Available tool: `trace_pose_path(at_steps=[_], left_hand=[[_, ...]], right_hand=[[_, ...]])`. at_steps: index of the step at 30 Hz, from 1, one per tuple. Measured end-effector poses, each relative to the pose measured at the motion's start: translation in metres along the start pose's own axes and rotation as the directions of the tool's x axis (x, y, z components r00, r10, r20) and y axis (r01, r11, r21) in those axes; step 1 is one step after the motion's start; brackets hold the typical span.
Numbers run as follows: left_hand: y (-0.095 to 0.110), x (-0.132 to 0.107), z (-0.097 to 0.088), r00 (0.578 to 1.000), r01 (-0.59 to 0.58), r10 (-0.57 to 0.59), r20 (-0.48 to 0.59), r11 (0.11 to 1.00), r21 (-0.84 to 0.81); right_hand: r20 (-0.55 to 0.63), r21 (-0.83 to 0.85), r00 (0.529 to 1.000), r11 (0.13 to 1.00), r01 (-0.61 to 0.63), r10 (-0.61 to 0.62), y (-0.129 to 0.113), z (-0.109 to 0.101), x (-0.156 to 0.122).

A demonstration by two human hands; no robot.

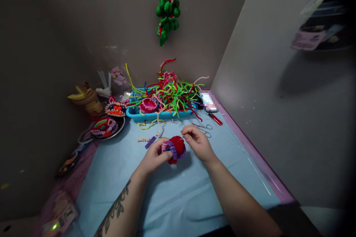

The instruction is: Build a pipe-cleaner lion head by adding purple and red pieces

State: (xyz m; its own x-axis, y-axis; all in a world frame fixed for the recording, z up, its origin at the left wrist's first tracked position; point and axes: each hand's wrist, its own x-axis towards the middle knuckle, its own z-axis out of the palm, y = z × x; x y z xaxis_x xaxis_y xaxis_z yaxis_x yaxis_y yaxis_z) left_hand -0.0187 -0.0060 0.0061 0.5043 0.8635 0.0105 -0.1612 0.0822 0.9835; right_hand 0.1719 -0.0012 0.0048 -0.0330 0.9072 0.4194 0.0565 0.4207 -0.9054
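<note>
My left hand (155,157) is closed around a small rounded red crochet piece (177,143) with purple and pink edging, thumb pressed on its near side. Just to the right and slightly above it, my right hand (196,140) is pinched, thumb against fingertips. What sits in that pinch is too small to make out. Beyond the right hand lie scissors (205,127) with metal loop handles. On the cloth left of the crochet piece are a short purple coil (150,142) and a cream coil (143,140).
A blue tray (139,114) heaped with colourful yarn lengths stands at the back. A red-handled tool (215,118) and a phone (209,102) lie right of it. At left, a metal pan (121,126) holds crochet pieces. Green crochet (168,7) hangs on the wall.
</note>
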Motion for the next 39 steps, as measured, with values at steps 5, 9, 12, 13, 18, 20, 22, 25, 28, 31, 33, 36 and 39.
trace_pose_path(at_steps=[5,9,12,13,18,20,22,25,28,31,33,36,39], left_hand=[[0.001,-0.001,0.000,1.000,-0.009,0.009,-0.006,1.000,-0.019],[0.004,-0.002,0.002,0.999,-0.001,0.002,0.036,1.000,-0.019],[0.006,-0.002,0.002,0.999,0.006,-0.005,0.051,1.000,-0.018],[0.006,-0.001,0.002,0.999,0.007,-0.006,0.052,1.000,-0.022],[0.007,-0.001,0.001,0.998,0.020,-0.019,0.060,0.999,-0.025],[0.006,-0.002,0.001,0.997,0.032,-0.030,0.064,0.999,-0.025],[0.004,-0.003,0.000,0.997,0.036,-0.033,0.067,0.999,-0.040],[0.001,-0.003,-0.001,0.999,0.017,-0.012,0.049,0.996,-0.088],[-0.003,0.000,-0.002,1.000,-0.012,0.016,0.020,0.986,-0.168],[-0.006,0.002,-0.004,0.999,-0.037,0.033,-0.019,0.960,-0.277],[-0.007,0.003,-0.005,0.999,-0.030,0.017,-0.041,0.940,-0.340],[-0.008,0.004,-0.006,0.998,-0.006,-0.020,-0.063,0.924,-0.383],[-0.012,0.007,-0.005,0.996,-0.006,-0.031,-0.087,0.921,-0.391]], right_hand=[[0.075,-0.111,0.995,0.991,0.067,-0.059,-0.007,-0.004,0.001],[0.063,-0.141,0.995,0.987,0.080,-0.072,-0.008,-0.002,-0.001],[0.046,-0.142,0.996,0.987,0.077,-0.071,-0.007,0.000,-0.002],[0.041,-0.143,0.997,0.987,0.073,-0.068,-0.007,0.001,-0.002],[-0.006,-0.118,0.999,0.992,0.042,-0.043,-0.003,0.006,-0.003],[-0.041,-0.062,0.999,0.998,0.000,-0.003,0.000,0.006,-0.002],[-0.084,0.024,0.995,0.998,-0.060,0.062,0.003,0.003,-0.001],[-0.172,0.035,0.980,0.994,-0.100,0.105,0.012,-0.003,0.001],[-0.235,-0.203,0.968,0.969,-0.137,0.087,0.024,-0.006,0.002],[-0.248,-0.288,0.958,0.933,-0.215,0.144,0.032,-0.004,0.003],[-0.188,-0.134,0.955,0.957,-0.258,0.231,0.031,-0.001,0.002],[0.043,0.166,0.952,0.937,-0.307,0.304,0.022,0.004,0.000],[0.133,0.303,0.946,0.897,-0.322,0.294,0.013,0.009,-0.003]])
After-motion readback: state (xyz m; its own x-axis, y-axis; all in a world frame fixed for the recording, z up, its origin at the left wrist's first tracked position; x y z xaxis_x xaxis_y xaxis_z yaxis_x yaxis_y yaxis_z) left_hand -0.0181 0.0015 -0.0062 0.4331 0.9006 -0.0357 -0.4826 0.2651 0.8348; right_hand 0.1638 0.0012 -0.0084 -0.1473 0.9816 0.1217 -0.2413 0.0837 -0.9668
